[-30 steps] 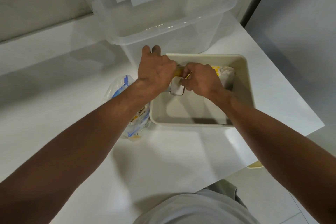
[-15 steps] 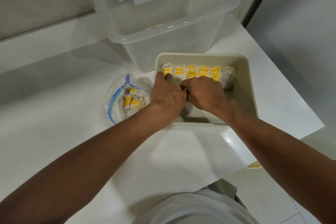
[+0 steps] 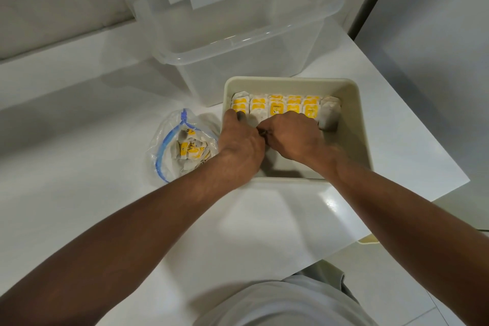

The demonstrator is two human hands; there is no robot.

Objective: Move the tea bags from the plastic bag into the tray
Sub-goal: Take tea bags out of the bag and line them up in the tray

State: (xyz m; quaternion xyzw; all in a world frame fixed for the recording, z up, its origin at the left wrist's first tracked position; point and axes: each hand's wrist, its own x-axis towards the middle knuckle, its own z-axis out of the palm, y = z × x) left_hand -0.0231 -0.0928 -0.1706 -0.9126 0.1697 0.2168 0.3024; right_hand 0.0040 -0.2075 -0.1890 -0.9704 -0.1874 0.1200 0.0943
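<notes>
Tea bags (image 3: 284, 107) stand rowed at the tray's (image 3: 291, 81) far wall, right of centre; more sit in the bag (image 3: 164, 156), mid-left. Likely light, soft paper — pinch the top edges gently. Left hand (image 3: 240, 140) and right hand (image 3: 293, 137) curl together in the tray — grip hidden.

Likely a home, glossy white table (image 3: 79, 119), clear plastic storage bin (image 3: 238, 42), tiled floor (image 3: 397, 272)

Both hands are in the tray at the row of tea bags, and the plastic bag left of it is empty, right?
No: the head view shows tea bags inside the plastic bag. Left hand and right hand are in the tray, as said.
</notes>
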